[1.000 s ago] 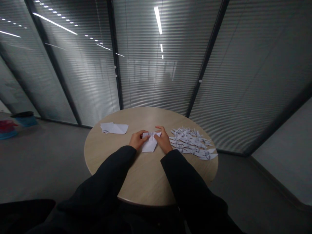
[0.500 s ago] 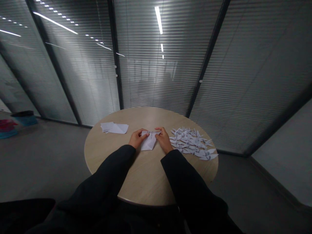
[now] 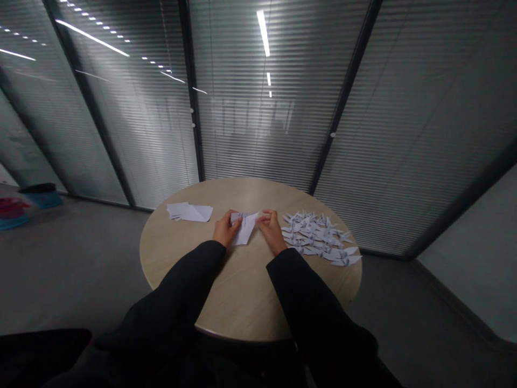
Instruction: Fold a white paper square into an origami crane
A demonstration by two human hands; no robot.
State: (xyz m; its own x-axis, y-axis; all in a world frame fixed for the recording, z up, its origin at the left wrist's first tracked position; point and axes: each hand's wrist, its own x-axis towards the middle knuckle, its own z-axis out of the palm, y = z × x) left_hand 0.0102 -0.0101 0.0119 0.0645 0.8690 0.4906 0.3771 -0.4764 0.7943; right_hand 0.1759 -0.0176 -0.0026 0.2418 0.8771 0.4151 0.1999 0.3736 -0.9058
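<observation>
A partly folded sheet of white paper point(image 3: 244, 230) is held just above the middle of the round table, creases showing along its upper part. My left hand point(image 3: 226, 229) grips its left side, thumb on top and fingers behind. At the paper's upper right corner, my right hand point(image 3: 271, 230) is closed in a pinch; the exact contact of its fingertips is hard to make out. Right of that hand lies a heap of folded white paper cranes point(image 3: 317, 234), packed in rows.
A small stack of white paper sheets point(image 3: 190, 212) rests at the left of the round wooden table point(image 3: 238, 302). Glass partitions with blinds point(image 3: 258, 140) stand behind the table. On the floor at far left are blue containers point(image 3: 42, 198), one with something red.
The paper has tilted and shifted slightly up and left, its right corner now raised to a point. My right hand's fingers have drawn together and sit at the corner's edge.
</observation>
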